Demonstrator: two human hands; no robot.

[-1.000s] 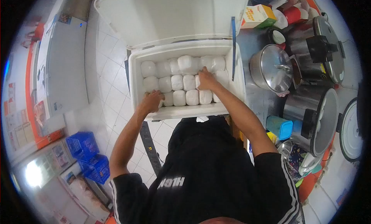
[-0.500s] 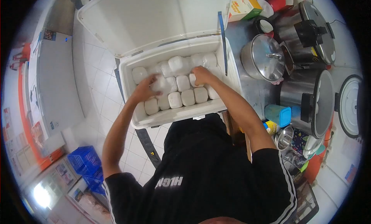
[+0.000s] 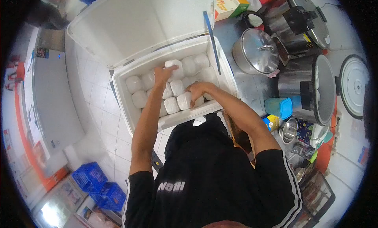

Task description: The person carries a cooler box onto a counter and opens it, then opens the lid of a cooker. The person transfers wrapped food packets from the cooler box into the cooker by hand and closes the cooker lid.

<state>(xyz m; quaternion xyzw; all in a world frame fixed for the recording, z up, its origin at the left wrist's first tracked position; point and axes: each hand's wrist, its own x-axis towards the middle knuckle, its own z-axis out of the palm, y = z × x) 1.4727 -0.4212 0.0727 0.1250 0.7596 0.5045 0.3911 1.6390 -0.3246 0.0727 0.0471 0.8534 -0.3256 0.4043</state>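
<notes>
A white cooler box (image 3: 128,117) stands open before me, with several white wrapped bundles (image 3: 171,105) lying in rows inside. At the back row, my left hand (image 3: 164,73) has its fingers on a raised bundle (image 3: 176,69), thumb and fingers around its near side. My right hand (image 3: 199,90) is lower and to the right, its fingers curved round a front-row bundle (image 3: 184,101). The undersides of both held bundles are hidden.
The raised lid (image 3: 138,27) leans back behind the box. On the right are a lidded steel pot (image 3: 256,50), large cookers (image 3: 293,90), a blue-lidded container (image 3: 278,107) and a carton (image 3: 231,6). Blue baskets (image 3: 89,177) sit lower left; a white freezer (image 3: 59,98) is at left.
My left hand has moved from the left side of the rows to the raised back-row bundle. My right hand has come down to the front row. The view has shifted and turned.
</notes>
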